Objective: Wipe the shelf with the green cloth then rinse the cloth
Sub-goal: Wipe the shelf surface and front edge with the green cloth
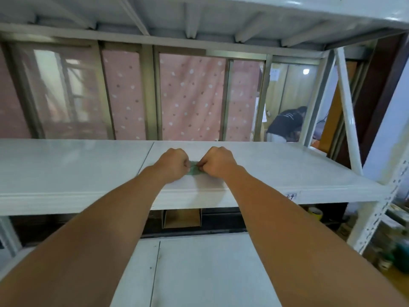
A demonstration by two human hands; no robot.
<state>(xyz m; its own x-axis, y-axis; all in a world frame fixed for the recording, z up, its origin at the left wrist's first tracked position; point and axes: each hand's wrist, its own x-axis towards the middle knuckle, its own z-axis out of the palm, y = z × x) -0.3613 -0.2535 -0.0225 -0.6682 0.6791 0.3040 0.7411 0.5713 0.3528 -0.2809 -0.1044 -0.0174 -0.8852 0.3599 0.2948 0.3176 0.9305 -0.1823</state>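
Small bunched green cloth (194,168) on white metal shelf (276,165), long axis left-right; left hand (173,162) and right hand (218,161) fisted, pinching its ends.

A small crumpled green cloth (194,169) lies bunched on the white shelf (276,165), near its front edge.

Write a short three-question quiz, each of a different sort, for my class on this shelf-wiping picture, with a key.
1. True or false: the green cloth lies on the shelf between both fists.
2. Which hands grip the cloth? A) left hand only B) right hand only C) both
3. Fill in: under the shelf sits an open cardboard ___.

Key: 1 true; 2 C; 3 box.
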